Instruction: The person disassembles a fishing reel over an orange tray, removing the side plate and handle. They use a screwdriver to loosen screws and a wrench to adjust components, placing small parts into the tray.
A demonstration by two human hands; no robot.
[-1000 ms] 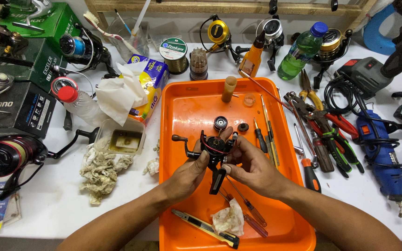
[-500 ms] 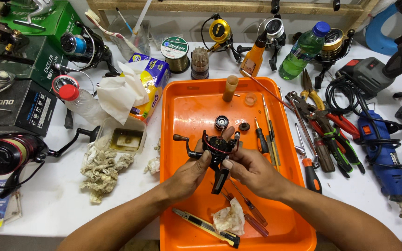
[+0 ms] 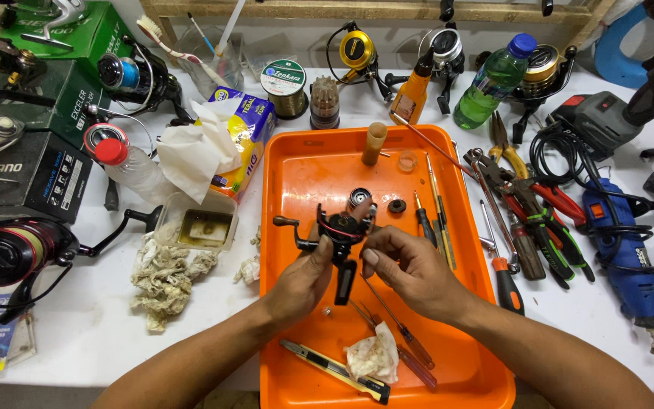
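Across the whole frame runs a white worktable [image 3: 213, 318], crowded with gear. At centre lies a large orange plastic tray [image 3: 297, 174], stretching from mid-frame to the bottom edge. Upper left holds dark cardboard boxes [image 3: 24, 178] with a green box behind them, and a big black spinning reel with pale line [image 3: 9, 250] sits at the left edge. At right lies a blue rotary tool [image 3: 618, 250] amid black cords, beside a heap of red-handled pliers and screwdrivers [image 3: 531, 208]. A green plastic bottle with a blue cap [image 3: 490, 79] and a small orange bottle [image 3: 412, 95] stand along the upper edge. Left of the tray sit a crumpled white tissue [image 3: 194, 151], a small beige tub [image 3: 194, 223] and a grey rag [image 3: 164, 276].

Over the tray's middle, both hands hold a small black fishing reel with red trim [image 3: 342, 231], its handle sticking out to the left. The left hand [image 3: 300, 280] clasps the reel's lower body from the left, thumb pressed on it. The right hand [image 3: 410, 265] meets it from the right, with fingertips pinching at the reel's side.

Inside the tray, a tan cylinder [image 3: 375, 142] stands near the top, a round black part [image 3: 397, 205] lies right of the reel, slim screwdrivers [image 3: 425, 223] rest along the right side, and a yellow-and-black utility knife [image 3: 334, 369] lies at the bottom beside a crumpled tissue scrap [image 3: 372, 356].
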